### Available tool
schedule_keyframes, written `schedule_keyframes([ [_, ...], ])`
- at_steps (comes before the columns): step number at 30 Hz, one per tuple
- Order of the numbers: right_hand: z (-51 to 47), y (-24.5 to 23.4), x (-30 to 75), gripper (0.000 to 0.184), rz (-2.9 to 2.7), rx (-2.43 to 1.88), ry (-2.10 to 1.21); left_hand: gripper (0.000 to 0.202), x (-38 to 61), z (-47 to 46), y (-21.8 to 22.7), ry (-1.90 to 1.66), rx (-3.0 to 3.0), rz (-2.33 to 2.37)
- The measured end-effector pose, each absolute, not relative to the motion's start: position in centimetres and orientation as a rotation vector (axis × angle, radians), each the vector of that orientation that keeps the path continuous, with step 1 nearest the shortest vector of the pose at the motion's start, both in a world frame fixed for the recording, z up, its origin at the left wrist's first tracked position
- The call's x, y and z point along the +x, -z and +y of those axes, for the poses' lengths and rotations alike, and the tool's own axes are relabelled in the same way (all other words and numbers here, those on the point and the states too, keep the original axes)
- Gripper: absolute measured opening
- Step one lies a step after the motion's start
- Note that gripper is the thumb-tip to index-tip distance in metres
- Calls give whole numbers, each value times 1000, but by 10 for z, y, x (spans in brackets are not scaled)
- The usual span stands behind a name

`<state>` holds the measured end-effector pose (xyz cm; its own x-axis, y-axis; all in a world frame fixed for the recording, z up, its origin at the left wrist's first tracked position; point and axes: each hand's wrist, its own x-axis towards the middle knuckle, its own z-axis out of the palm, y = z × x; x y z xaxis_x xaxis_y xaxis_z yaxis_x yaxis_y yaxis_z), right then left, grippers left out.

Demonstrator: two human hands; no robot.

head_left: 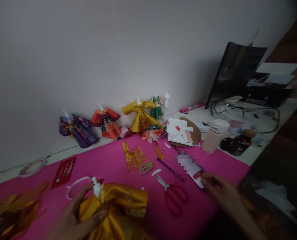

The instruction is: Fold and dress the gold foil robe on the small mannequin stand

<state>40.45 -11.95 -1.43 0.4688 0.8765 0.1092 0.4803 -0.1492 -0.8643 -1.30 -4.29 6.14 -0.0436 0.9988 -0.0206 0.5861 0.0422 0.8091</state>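
My left hand (82, 216) is wrapped round a small mannequin in a shiny gold robe (120, 206), its white neck (95, 186) sticking up between my fingers and the mat. The robe's lower part runs out of view. To the right, the fingers of my right hand (215, 186) are closed at the near edge of a phone (196, 176) with a lit screen. Red-handled scissors (171, 196) lie with blades apart between my hands. Beyond them are a dark pen (166, 165), an oval patterned clip (147, 167) and cut gold fabric pieces (135, 158).
Several dressed mannequins, including one in yellow-gold (139, 116), stand along the wall. Gold fabric (18, 213) is heaped at left, near a red card (63, 171) and tape roll (32, 167). A pale bottle (215, 135), dark jar (241, 143) and monitor (233, 73) stand at right.
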Motion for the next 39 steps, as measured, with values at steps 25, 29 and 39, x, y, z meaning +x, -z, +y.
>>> schedule_keyframes([
  [25, -97, -47, 241, 22, -1728, -1202, -1170, 109, 65, -132, -35, -754, 1415, 1353],
  [29, -104, -42, 242, 25, -1767, -1266, -1119, 112, 65, -137, -15, -730, 1337, 1216],
  [39, -106, -28, 248, 35, -1740, -1299, -1089, 110, 70, -146, 3, -766, 1239, 1213],
])
